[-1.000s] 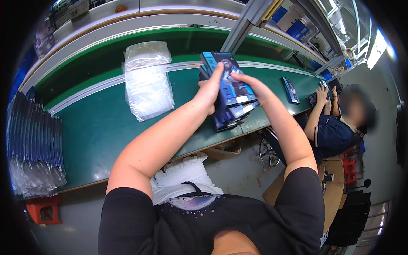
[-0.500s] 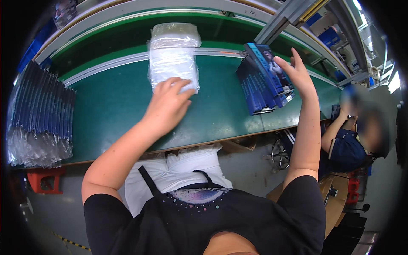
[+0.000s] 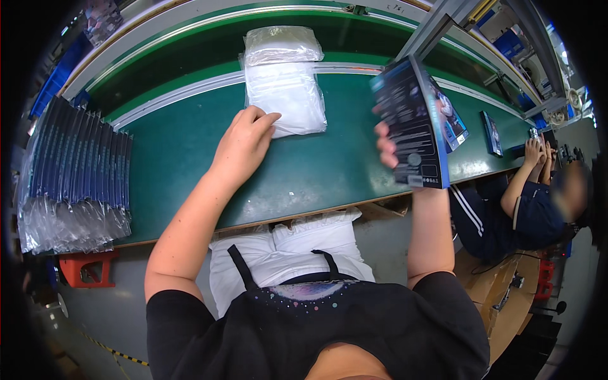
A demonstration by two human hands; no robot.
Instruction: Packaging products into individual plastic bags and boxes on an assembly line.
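My right hand (image 3: 386, 145) grips a dark blue flat box (image 3: 411, 126), raised on edge above the table; its fingers wrap round the left side and the box hides the palm. My left hand (image 3: 244, 142) is at the near left corner of a stack of clear plastic bags (image 3: 288, 95). Its thumb and forefinger are closed together at the edge of the top bag. Behind the held box, another blue box (image 3: 453, 120) shows in part.
Many bagged dark boxes (image 3: 79, 158) stand in a row at the left of the green table (image 3: 190, 152). One more box (image 3: 491, 133) lies farther right, near a co-worker's hands (image 3: 538, 152). A metal frame post (image 3: 424, 38) rises at the back right.
My right hand has gone from open above the boxes to holding one, brought nearer. My left hand has drawn its spread fingers together at the bag's near edge.
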